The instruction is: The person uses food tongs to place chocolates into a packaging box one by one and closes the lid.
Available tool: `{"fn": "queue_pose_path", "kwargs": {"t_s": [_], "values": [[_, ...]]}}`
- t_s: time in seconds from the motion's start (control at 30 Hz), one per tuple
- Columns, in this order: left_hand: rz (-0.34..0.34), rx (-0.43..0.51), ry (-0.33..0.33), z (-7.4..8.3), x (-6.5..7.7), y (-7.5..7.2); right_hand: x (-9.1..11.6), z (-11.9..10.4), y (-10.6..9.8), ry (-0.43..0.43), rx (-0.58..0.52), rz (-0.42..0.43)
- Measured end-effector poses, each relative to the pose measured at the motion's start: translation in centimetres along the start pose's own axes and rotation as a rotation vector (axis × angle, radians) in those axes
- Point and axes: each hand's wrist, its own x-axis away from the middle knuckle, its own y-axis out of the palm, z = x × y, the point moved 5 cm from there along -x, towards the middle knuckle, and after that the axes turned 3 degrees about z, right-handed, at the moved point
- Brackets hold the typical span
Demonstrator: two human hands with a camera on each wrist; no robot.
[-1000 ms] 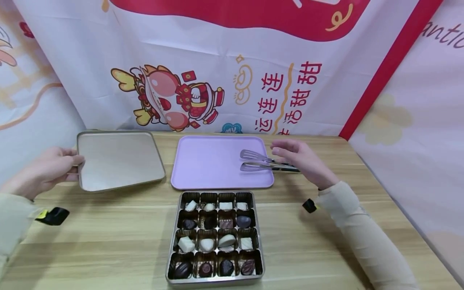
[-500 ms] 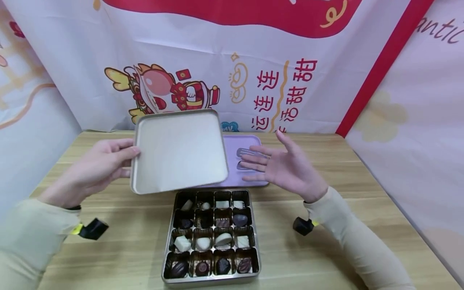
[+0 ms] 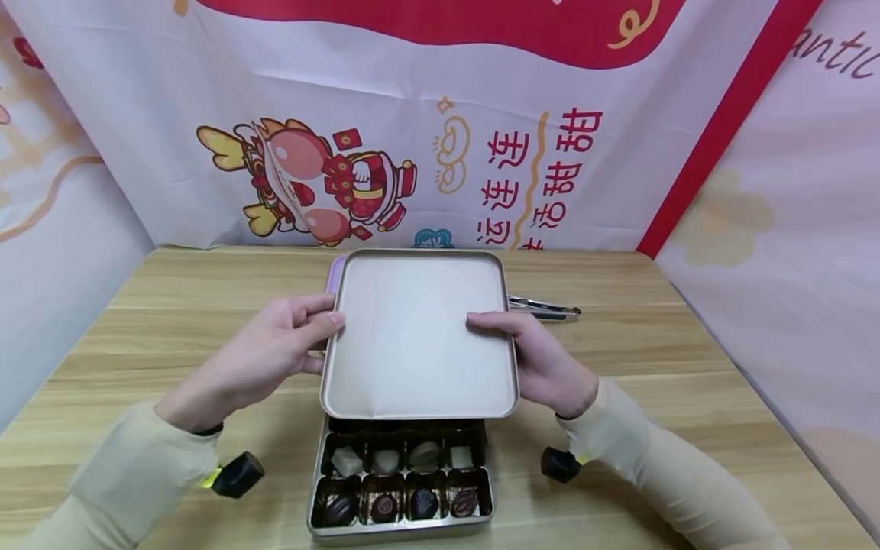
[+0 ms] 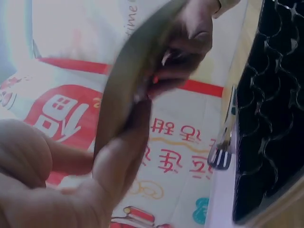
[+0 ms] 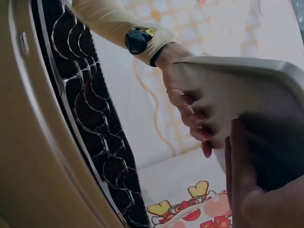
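A square metal tin lid (image 3: 422,336), pale inside and with a low rim, is raised over the table with its inner face toward the head camera. My left hand (image 3: 275,336) pinches its left edge, thumb on the inner face and fingers behind. On the opposite edge my right hand (image 3: 543,359) grips it, thumb laid over the face. Below and nearer me sits the open tin of chocolates (image 3: 402,529), dark and white pieces in its compartments. The lid hides the tin's back rows in the head view. In the right wrist view, fingers spread under the lid (image 5: 228,95).
Behind the lid, a lilac tray (image 3: 335,273) shows only as a sliver. Metal tongs (image 3: 550,309) with dark handles stick out to its right; their slotted end (image 4: 220,159) shows in the left wrist view. A printed cloth (image 3: 426,153) hangs along the table's back edge.
My left hand has lifted the lid from the left and carried it right, over the lilac tray and the tin's back rows. My right hand has left the tongs and taken the lid's right edge.
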Motion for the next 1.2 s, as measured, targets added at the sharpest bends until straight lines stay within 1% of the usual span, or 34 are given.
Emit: {"fn": "queue_pose_path", "kwargs": {"t_s": [0.03,0.07,0.1,0.13,0.17,0.2,0.23,0.27,0.3,0.33,0.37,0.4,0.43,0.5,0.6,0.67,0.7,0.77,0.8,0.87,0.9,0.97,1.0,1.03,1.1,1.13,1.17,1.2], "values": [[0.018,-0.028,0.019,0.1,0.1,0.0,0.0,0.0,-0.1,-0.008,0.021,0.043],[0.048,-0.109,0.071,0.4,0.2,-0.1,0.0,0.0,-0.3,-0.016,0.039,0.086],[0.089,-0.216,0.14,0.7,0.4,-0.1,0.0,-0.1,-0.5,-0.026,0.051,0.122],[0.136,-0.349,0.231,1.2,0.6,-0.2,0.1,-0.3,-0.6,-0.03,0.06,0.147],[0.18,-0.486,0.354,1.9,0.8,-0.1,0.1,-0.5,-0.8,-0.031,0.067,0.17],[0.225,-0.621,0.499,2.6,1.1,0.1,0.2,-0.6,-0.9,-0.027,0.07,0.187],[0.273,-0.747,0.659,3.3,1.5,0.5,0.3,-0.8,-1.1,-0.023,0.074,0.202],[0.313,-0.853,0.818,4.0,1.9,0.9,0.4,-1.0,-1.2,-0.019,0.079,0.218],[0.319,-0.914,0.96,4.4,2.4,1.5,0.5,-1.1,-1.3,-0.015,0.078,0.227],[0.306,-0.955,1.09,4.8,2.8,2.1,0.6,-1.2,-1.3,-0.01,0.077,0.23],[0.282,-0.977,1.198,5.1,3.2,2.6,0.6,-1.3,-1.3,-0.006,0.074,0.235],[0.261,-0.998,1.268,5.3,3.5,3.1,0.7,-1.3,-1.3,-0.003,0.073,0.237],[0.252,-1.019,1.313,5.4,3.7,3.5,0.8,-1.4,-1.2,0.001,0.075,0.24],[0.257,-1.061,1.365,5.6,4.2,4.1,0.9,-1.4,-1.1,0.01,0.093,0.26],[0.271,-1.075,1.424,5.9,4.9,4.7,1.2,-1.2,-0.9,0.043,0.154,0.298],[0.288,-1.075,1.458,6.1,5.3,4.9,1.4,-1.2,-0.8,0.056,0.222,0.319],[0.295,-1.061,1.473,6.1,5.5,4.9,1.4,-1.3,-0.7,0.053,0.268,0.308],[0.322,-1.034,1.482,6.3,5.7,4.8,1.4,-1.9,-0.4,-0.007,0.38,0.252],[0.337,-1.019,1.477,6.4,5.8,4.6,1.3,-2.3,-0.2,-0.065,0.452,0.232],[0.36,-0.963,1.458,6.4,5.9,4.3,1.1,-3.4,0.3,-0.239,0.567,0.166],[0.371,-0.937,1.441,6.4,5.8,4.1,1.0,-4.0,0.5,-0.349,0.616,0.118],[0.395,-0.898,1.41,6.2,5.8,3.6,1.2,-5.3,1.2,-0.596,0.72,0.018],[0.41,-0.89,1.391,6.1,5.7,3.3,1.6,-5.9,1.6,-0.704,0.779,-0.04],[0.425,-0.885,1.374,6.0,5.6,3.1,2.1,-6.3,2.3,-0.802,0.821,-0.125],[0.456,-0.891,1.329,5.8,5.4,2.6,3.4,-6.9,3.6,-0.965,0.956,-0.247],[0.462,-0.884,1.306,5.8,5.3,2.3,4.0,-7.0,4.4,-1.034,1.037,-0.277],[0.462,-0.875,1.282,5.8,5.2,2.1,4.6,-7.1,5.0,-1.081,1.106,-0.285],[0.461,-0.864,1.258,5.9,5.2,2.0,5.2,-7.1,5.7,-1.132,1.172,-0.272]]}}
